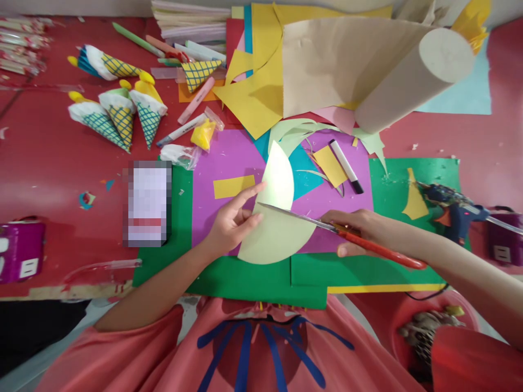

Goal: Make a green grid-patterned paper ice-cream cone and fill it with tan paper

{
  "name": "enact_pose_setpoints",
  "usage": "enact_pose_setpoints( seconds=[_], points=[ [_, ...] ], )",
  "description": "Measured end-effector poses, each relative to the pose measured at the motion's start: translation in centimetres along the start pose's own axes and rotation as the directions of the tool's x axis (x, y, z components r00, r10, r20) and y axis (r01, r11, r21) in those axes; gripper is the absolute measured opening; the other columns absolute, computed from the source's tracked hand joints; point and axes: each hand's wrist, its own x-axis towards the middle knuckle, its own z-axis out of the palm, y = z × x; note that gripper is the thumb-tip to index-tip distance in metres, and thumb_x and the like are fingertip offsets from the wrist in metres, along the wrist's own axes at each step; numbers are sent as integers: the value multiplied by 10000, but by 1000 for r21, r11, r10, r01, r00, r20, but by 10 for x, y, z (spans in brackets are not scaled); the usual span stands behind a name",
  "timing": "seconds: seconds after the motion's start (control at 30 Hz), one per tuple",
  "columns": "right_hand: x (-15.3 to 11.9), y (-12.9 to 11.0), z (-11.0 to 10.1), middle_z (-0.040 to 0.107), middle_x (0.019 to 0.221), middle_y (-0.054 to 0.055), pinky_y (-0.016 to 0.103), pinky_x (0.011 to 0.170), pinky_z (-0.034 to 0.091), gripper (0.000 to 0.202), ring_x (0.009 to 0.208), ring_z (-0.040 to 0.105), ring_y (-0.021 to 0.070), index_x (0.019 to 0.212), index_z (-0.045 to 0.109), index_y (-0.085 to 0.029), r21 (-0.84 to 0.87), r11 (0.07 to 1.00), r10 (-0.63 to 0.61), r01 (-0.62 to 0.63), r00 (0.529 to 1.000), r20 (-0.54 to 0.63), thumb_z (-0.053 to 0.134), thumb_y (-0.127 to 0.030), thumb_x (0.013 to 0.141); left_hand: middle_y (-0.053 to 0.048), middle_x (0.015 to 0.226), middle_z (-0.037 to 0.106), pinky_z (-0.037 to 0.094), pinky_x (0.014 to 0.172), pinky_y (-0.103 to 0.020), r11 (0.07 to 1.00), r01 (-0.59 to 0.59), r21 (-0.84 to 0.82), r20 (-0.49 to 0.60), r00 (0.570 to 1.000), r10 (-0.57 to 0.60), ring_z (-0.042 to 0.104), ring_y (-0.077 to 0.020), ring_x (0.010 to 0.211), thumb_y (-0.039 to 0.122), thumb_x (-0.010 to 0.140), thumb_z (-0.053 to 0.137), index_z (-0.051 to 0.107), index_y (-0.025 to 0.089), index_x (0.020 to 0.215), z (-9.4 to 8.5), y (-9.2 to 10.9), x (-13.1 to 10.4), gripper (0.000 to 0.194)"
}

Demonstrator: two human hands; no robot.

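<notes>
A pale green half-circle of paper point(278, 239) is held at its straight left edge by my left hand point(231, 223), thumb and index finger against it. In my right hand point(363, 228) are red-handled scissors point(386, 253). Their blades lie across the middle of the paper from the right, with the tip near my left fingers, and the sheet is split into an upper and a lower part there. Beneath lie a purple sheet point(229, 149) and a green sheet point(245, 283). A yellow paper strip point(235, 187) rests just above my left hand.
Several decorated paper cones point(118, 117) lie at the upper left, near a blurred phone point(149, 204). A large paper roll point(408, 76) stands at the back right. A blue glue gun point(455, 212) sits at the right. A black-capped marker point(346, 166) and green paper scraps point(292, 133) lie beyond my hands.
</notes>
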Motion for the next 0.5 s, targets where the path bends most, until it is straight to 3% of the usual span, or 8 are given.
enact_pose_setpoints(
  seconds=[0.1, 0.2, 0.4, 0.5],
  points=[
    [0, 1, 1, 489, 622, -44, 200, 498, 291, 430, 514, 427, 100, 1098, 553, -199, -2, 1000, 6, -6, 1000, 0, 594, -544, 845, 48, 579, 561, 345, 380, -185, 989, 89, -123, 34, 996, -85, 380, -63, 408, 342, 868, 615, 397, 288, 1436, 3, 2, -1, 611],
    [-1, 0, 1, 490, 612, -44, 204, 493, 288, 434, 506, 418, 101, 1081, 551, -196, -9, 1000, 22, -22, 1000, 8, 585, -559, 845, 20, 669, 622, 374, 400, -180, 988, 63, -142, 31, 998, -59, 432, -64, 450, 332, 851, 630, 406, 276, 1432, 4, 2, -1, 625],
    [-3, -2, -3, 527, 678, -19, 225, 538, 364, 493, 555, 467, 130, 1168, 513, -219, -64, 997, 43, -40, 998, 43, 538, -600, 858, 67, 540, 522, 338, 368, -166, 992, 65, -108, 53, 997, -60, 360, -53, 400, 335, 865, 614, 368, 281, 1460, 2, 1, 0, 646],
    [-4, -4, -5, 566, 726, 2, 235, 560, 391, 520, 592, 509, 150, 1206, 501, -228, -88, 995, 60, -56, 997, 43, 537, -609, 853, 51, 580, 569, 375, 382, -172, 992, 63, -110, 47, 997, -58, 401, -60, 416, 346, 858, 621, 382, 285, 1453, 2, 1, -1, 644]
  ],
)
